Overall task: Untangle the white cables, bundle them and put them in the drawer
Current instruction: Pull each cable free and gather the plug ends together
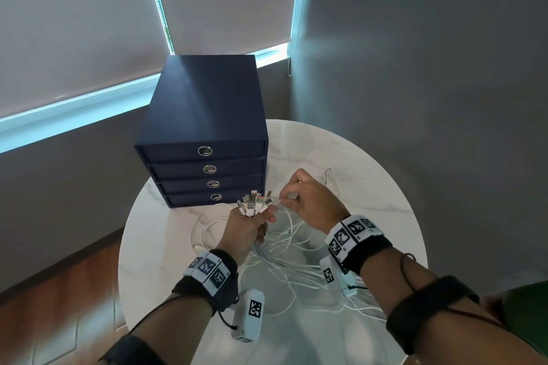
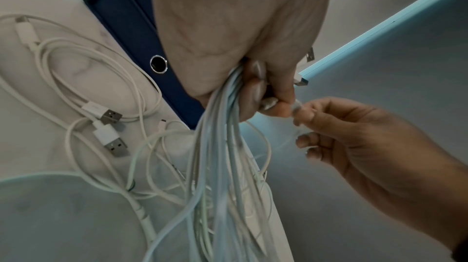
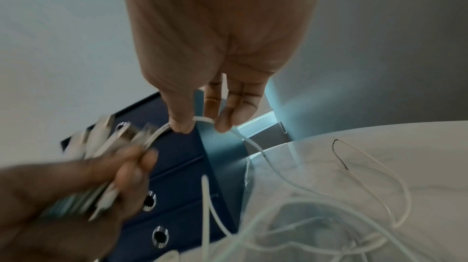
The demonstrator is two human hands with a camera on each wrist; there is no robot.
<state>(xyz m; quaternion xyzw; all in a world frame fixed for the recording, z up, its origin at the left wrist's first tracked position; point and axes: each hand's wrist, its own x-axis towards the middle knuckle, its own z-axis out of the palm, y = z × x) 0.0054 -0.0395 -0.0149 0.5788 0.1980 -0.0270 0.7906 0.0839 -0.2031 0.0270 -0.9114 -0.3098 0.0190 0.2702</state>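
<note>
Four ring-pull drawers, all closed, front the navy fabric-covered drawer box [image 1: 204,127] on the round white marble-look bench [image 1: 370,181]. Left hand [image 1: 246,231] fists a fan of thin white cables [image 1: 255,204], metal USB plugs sticking up, tails trailing in loops across the bench. Right hand [image 1: 308,201] pinches one strand [image 3: 202,120] between thumb and fingertips.

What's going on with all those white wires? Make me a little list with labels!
Left hand: grips a bunch of white cables just below their plugs.
Right hand: pinches one cable next to the bunch.
Loose cables: lie tangled on the round white table.
Spare coil: lies on the table by the drawer unit.
Drawer unit: dark blue, four drawers, all closed.
</note>
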